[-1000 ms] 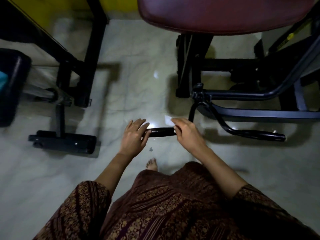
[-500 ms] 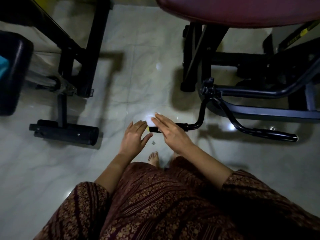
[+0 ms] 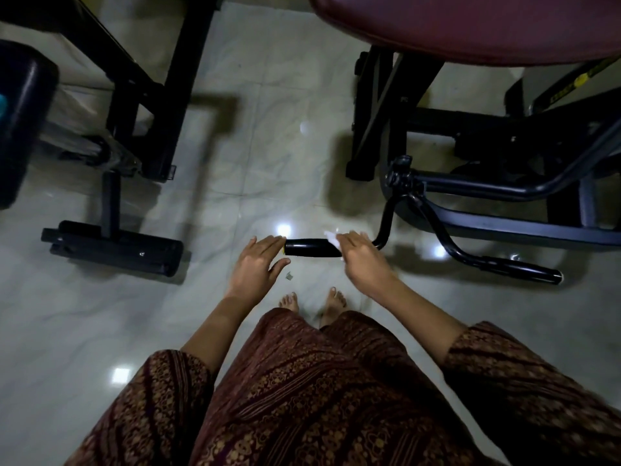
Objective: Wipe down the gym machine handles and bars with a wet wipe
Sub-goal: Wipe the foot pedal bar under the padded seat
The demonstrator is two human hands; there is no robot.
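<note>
Glossy pale marble floor tiles [image 3: 100,331] threw back spots of light in a dim room, with a black steel machine frame [image 3: 148,105] at the left and a maroon padded seat [image 3: 470,25] at the top right. Low in front of the person's bare feet [image 3: 289,302], the black foam-sleeved handle [image 3: 311,252] stuck out leftward from a bent black steel bar [image 3: 386,223].

The right hand [image 3: 364,264] lay over the handle's inner end, fingers draped round it and holding the white wet wipe [image 3: 331,238] against the sleeve. Only a crumpled corner of the wipe showed past the fingertips. The left hand [image 3: 257,267] was flat and spread, fingertips at the handle's free end, gripping nothing.

That loose steadying looked like the weak point. The bar seemed to hang from a pivot clamp, so a firm stroke could have swung the handle away from the wipe. Bunched as it was, the wipe could also have slipped out and dropped onto the floor, where a small grey scrap [image 3: 288,276] already lay. A top-side pass risked leaving the sleeve's underside unwiped. Drips on such polished tile might have made it slippery for bare feet. The second black handle [image 3: 514,269], well apart to the right, had no hand on it.
</note>
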